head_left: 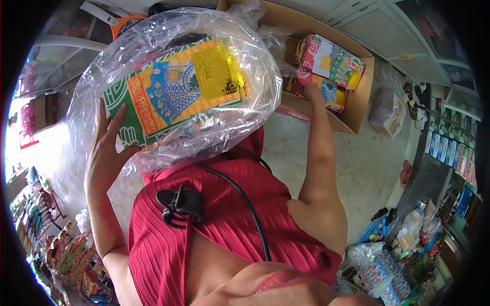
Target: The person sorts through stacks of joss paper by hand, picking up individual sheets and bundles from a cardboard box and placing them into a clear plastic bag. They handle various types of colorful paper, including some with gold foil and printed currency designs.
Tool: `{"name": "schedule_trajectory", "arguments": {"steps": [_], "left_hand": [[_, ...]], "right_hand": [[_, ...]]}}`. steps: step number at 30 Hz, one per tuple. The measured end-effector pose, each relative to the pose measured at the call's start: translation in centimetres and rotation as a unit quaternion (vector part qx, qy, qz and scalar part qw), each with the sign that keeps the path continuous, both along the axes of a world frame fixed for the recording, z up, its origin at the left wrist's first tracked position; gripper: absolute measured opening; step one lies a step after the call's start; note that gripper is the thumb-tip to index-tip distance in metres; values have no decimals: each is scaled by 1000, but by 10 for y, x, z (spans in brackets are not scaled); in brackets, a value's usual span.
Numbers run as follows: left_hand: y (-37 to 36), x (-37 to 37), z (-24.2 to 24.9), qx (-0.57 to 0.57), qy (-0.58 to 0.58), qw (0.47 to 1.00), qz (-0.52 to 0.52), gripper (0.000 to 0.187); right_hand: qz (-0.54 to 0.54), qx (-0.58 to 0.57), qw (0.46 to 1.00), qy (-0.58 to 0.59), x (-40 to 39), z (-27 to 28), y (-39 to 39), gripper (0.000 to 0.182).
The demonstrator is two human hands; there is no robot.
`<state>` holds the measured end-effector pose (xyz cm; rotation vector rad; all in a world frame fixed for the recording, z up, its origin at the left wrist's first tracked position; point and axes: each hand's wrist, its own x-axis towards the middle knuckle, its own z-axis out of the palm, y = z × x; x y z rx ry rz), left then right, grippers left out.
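My left hand [109, 148] is at the lower left edge of a green and orange printed packet [138, 104], its fingers spread over the packet's edge. Blue note-like papers and a shiny gold sheet [214, 74] show on the packet's face. Around and beneath it lies a large clear plastic bag [204, 135]. My right hand [310, 92] reaches into an open cardboard box [365, 97], beside red and green printed packets [334, 61]. Its fingers are too hidden to tell whether they hold anything.
A plastic-wrapped bundle [389, 113] is on the floor right of the box. Grey cabinets [377, 33] stand behind it. Shelves with boxed goods [451, 137] line the right side, and colourful packs [74, 255] fill the lower left.
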<state>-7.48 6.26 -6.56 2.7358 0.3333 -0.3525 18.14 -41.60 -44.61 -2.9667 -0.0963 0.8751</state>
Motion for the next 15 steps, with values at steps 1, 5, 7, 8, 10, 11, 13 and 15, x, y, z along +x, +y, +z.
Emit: {"name": "schedule_trajectory", "arguments": {"steps": [1,5,7,8,10,11,13,15], "left_hand": [[1,-3,3,37,-13,999,-29,81],[-9,3,40,-22,-47,992,-119,60],[-17,17,59,-90,-22,984,-151,62],[-20,25,66,-159,7,970,-184,63],[-32,45,74,-258,-63,927,-266,62],[-42,55,73,-315,-113,901,-275,61],[-66,78,76,-396,-146,863,-276,57],[-82,95,91,-456,-152,820,-309,61]], "right_hand": [[-2,-2,1000,-3,-6,10,-9,28],[-53,159,969,-182,-39,105,-38,28],[-197,233,934,-187,-63,184,-27,30],[-202,244,918,-239,-71,197,-34,33],[-268,493,772,-297,-90,229,-30,32],[-290,569,715,-283,-103,266,-12,30],[-252,641,648,-326,-127,313,22,28],[-169,682,605,-375,-146,346,54,30]]}}
